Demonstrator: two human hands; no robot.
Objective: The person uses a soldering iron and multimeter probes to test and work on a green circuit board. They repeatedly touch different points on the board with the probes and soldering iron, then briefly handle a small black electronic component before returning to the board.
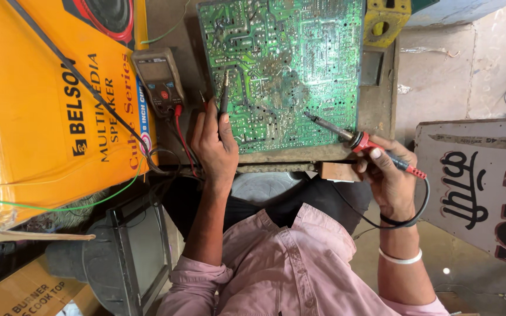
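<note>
A large green circuit board (282,64) lies solder side up on a worn wooden surface. My left hand (213,146) grips two thin test probes (224,96), one black and one red, with their tips on the board's lower left part. My right hand (389,175) holds a soldering iron (358,140) with a red collar and dark handle; its metal tip rests on the board's lower middle. A black cord loops from the iron below my wrist.
A grey multimeter (159,79) sits left of the board with red and black leads running to my left hand. A yellow speaker carton (42,117) fills the left side. A small grey screen unit (130,251) stands lower left, a painted signboard (481,181) at right.
</note>
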